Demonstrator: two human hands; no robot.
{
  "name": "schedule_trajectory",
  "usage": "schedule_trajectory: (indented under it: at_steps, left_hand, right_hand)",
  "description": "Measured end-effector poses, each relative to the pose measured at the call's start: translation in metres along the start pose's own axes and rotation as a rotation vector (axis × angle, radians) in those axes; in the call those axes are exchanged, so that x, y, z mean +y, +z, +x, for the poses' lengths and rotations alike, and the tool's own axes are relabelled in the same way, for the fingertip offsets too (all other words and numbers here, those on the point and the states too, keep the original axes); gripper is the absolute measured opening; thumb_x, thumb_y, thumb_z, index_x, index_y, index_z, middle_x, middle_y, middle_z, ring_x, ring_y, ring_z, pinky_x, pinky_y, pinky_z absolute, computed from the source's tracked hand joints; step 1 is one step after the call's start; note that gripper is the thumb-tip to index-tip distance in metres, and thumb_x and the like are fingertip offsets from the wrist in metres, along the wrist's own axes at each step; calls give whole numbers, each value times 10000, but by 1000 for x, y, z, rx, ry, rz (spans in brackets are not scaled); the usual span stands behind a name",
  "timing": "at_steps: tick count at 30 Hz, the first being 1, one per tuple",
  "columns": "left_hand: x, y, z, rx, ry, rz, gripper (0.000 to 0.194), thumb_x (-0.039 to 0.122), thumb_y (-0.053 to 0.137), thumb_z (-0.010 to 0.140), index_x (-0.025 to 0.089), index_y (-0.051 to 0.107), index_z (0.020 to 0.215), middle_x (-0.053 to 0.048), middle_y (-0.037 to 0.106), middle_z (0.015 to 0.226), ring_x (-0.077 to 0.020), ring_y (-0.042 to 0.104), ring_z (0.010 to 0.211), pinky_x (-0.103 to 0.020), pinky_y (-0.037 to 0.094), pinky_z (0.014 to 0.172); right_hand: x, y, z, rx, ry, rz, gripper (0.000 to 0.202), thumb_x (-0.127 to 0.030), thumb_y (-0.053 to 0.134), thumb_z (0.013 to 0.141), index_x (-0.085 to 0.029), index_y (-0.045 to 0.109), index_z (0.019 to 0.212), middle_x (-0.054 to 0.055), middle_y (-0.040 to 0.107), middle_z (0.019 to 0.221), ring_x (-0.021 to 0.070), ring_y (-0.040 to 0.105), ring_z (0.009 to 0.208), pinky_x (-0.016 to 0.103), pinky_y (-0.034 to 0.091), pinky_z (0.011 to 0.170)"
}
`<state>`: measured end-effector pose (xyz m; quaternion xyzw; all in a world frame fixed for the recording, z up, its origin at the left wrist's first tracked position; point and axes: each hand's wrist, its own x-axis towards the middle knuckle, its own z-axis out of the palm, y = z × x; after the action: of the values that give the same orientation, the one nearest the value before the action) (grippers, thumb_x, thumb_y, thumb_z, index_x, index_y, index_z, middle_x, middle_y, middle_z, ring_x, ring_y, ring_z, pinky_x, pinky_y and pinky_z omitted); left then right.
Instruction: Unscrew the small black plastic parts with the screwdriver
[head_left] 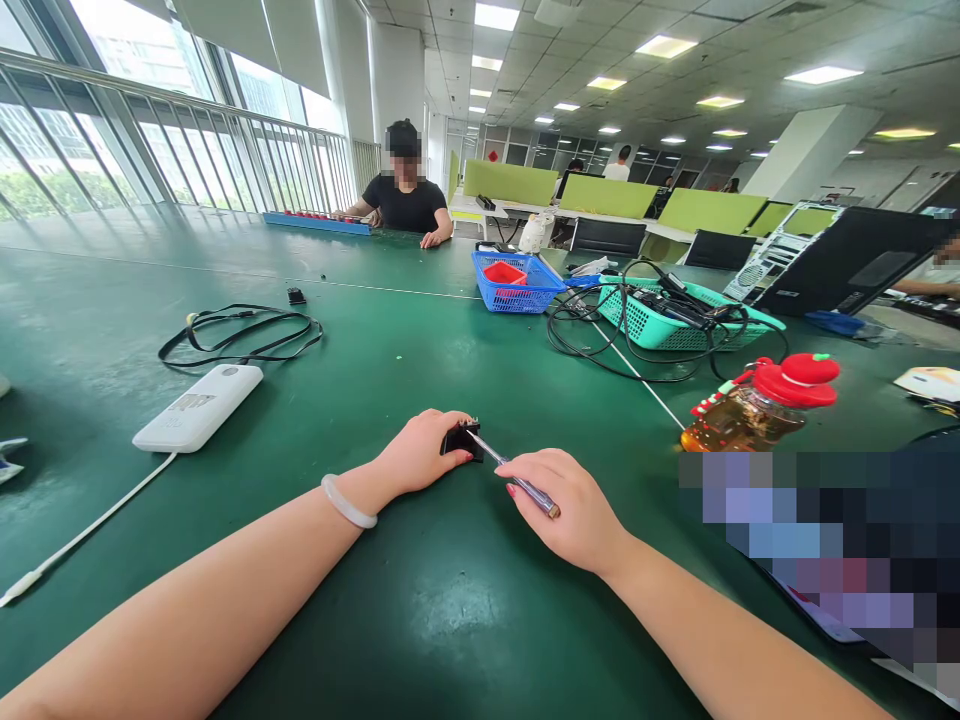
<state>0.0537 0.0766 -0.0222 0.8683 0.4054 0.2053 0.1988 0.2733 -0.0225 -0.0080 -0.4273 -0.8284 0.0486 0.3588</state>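
Note:
My left hand [421,452] rests on the green table [420,610] and pinches a small black part [460,439] against the surface. My right hand [564,505] holds a thin screwdriver [514,478] like a pen. Its tip points up-left and touches the top of the black part. A pale bangle sits on my left wrist. Both forearms reach in from the bottom edge.
A white power bank [199,407] with its cable lies to the left, a coiled black cable [240,335] behind it. A blue basket [516,283], a teal basket [675,315] with cables and a red-capped bottle [765,405] stand to the right. Another person sits at the far edge.

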Motion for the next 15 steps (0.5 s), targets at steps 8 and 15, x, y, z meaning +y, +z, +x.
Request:
schedule_trajectory:
  at_steps: [8,15]
  left_hand:
    - [1,1,-1,22,-50,-9,501,364,663,802,230,527,1265,-77,659,1127,-268,587,1074,-422,471,953]
    - [1,1,0,17,-38,-12,459,373,660,802,235,547,1225,-70,667,1133,-271,590,1085,-423,463,966]
  right_hand:
    - [-1,0,1,57,46,15,222,-159,527,886,-258,671,1024,27,730,962,188,664,885,357,531,822]
    - [4,0,5,57,503,525,191,-323,573,860,-223,699,963,46,710,891,178,655,756,326,535,727]
